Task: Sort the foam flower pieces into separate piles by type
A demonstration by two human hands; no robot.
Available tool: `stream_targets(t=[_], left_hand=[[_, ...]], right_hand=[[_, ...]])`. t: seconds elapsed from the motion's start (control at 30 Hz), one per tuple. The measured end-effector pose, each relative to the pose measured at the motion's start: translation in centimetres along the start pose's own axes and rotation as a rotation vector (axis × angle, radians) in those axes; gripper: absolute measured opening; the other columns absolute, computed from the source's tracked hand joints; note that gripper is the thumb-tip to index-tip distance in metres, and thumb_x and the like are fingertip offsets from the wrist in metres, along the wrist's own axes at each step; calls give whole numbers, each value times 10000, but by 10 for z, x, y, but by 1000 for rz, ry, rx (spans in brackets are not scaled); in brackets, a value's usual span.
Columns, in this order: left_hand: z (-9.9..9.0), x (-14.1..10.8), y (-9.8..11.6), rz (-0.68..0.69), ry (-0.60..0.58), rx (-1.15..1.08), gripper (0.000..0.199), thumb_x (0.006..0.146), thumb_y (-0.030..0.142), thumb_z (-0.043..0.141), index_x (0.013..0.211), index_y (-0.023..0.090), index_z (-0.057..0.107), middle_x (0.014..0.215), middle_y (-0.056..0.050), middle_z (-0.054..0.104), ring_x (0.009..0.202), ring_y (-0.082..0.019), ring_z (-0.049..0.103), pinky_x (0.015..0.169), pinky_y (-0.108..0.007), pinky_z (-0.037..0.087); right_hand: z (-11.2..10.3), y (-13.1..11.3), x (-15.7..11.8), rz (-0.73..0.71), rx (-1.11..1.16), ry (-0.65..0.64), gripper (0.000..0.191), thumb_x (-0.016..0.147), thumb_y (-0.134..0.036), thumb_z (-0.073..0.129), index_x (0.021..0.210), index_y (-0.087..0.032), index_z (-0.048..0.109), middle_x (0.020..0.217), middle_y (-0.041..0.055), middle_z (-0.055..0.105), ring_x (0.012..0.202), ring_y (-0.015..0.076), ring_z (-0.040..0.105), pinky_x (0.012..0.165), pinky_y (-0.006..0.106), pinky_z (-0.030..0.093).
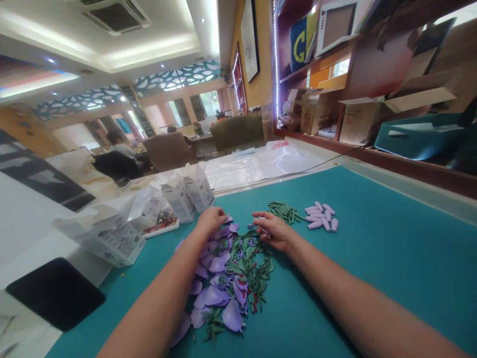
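The two bare forearms lie nearest the camera, reaching in over a teal mat [372,238]. The right hand [275,232] is partly closed, palm turned inward, its fingers and thumb around a small pale purple piece [263,224] that they mostly cover. The left hand [211,220] is curled at the far end of the purple petals [216,295]; its fingertips meet beside a petal, but whether they grip it cannot be told.

The petals lie heaped between the forearms, the left forearm hiding some of them. Green leaf pieces [261,268] overlap the right side of the heap, with small red pieces [255,301] among them. Past the right hand lie a bunch of green sticks [285,211] and, to the right of it, a loose group of pale purple cones [323,217].

Along the left edge of the mat stand open white cartons [179,200], their insides out of sight. Among them a shallow white tray [161,228] holds reddish items under clear plastic, too blurred to name. A black pad [55,293] lies at lower left, and a pen is cut off at the corner. Beyond the mat are clear plastic sheets [238,169]; shelves at right hold open cardboard boxes [359,119] and a teal bin [417,136] with papers.
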State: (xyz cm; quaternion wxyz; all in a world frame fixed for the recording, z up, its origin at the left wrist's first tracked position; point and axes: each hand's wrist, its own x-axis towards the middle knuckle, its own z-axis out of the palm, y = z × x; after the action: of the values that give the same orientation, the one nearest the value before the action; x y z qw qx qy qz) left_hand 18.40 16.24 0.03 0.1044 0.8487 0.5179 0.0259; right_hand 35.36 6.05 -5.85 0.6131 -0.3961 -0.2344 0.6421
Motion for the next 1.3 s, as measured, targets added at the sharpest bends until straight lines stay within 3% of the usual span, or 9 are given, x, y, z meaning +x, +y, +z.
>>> stream_targets(t=[0.13,0.33,0.43,0.57,0.73,0.9,1.03,1.13,1.3], left_hand=[[-9,-26,26,159,105,-103,314,903,405,480,868,146,656,812,-16,669,771,-166,619,686,-272,474],[5,-58,58,339,242,-154,209,835,310,516,765,185,668,805,-35,650,782,-171,580,687,-259,404],[8,-65,63,400,235,-174,178,802,289,531,747,202,676,759,-33,638,763,-182,575,681,-269,399],[0,-79,57,428,252,-247,261,823,360,464,781,205,670,803,-40,652,791,-199,591,713,-287,426],[-3,-107,25,356,266,-366,341,793,537,482,800,254,671,794,0,686,715,-188,607,653,-254,456],[13,-134,-9,343,300,-418,363,767,594,498,746,281,681,773,13,701,687,-187,619,625,-232,479],[28,-147,-26,330,268,-451,340,765,587,520,760,294,691,793,12,709,721,-191,638,648,-225,493],[38,-149,-32,315,284,-474,338,772,585,516,774,298,695,808,11,714,735,-193,643,674,-231,499],[44,-150,-35,282,286,-486,391,760,617,502,766,280,699,801,-8,719,734,-206,645,644,-238,506]], right_hand=[[9,3,-4,52,2,-20,147,858,-299,592,926,-176,548,639,-21,576,417,44,480,307,102,278],[20,6,-12,142,81,-119,445,894,-583,400,775,-172,523,524,-34,516,388,63,469,296,111,267],[22,5,-16,147,78,-191,385,871,-529,495,747,-167,536,478,-57,469,385,61,460,298,109,256],[22,-1,-17,88,53,-243,203,726,-266,707,830,-162,566,541,-59,526,408,44,450,315,103,206],[17,-11,-18,-23,-82,-121,212,693,-163,624,896,-187,568,612,-44,551,428,55,449,351,128,231],[-17,-12,-33,-236,-660,167,263,735,-84,458,918,-216,593,726,-21,564,512,99,485,454,214,366],[-55,-8,-56,-593,-1375,258,309,742,-35,457,933,-213,622,953,41,594,870,172,552,756,272,411],[-68,-5,-68,-615,-1696,263,275,827,-101,439,992,-232,615,1003,50,581,858,176,541,722,266,385],[-69,-2,-68,-618,-1890,308,203,878,-156,439,965,-214,614,978,62,577,880,182,512,736,269,356]])
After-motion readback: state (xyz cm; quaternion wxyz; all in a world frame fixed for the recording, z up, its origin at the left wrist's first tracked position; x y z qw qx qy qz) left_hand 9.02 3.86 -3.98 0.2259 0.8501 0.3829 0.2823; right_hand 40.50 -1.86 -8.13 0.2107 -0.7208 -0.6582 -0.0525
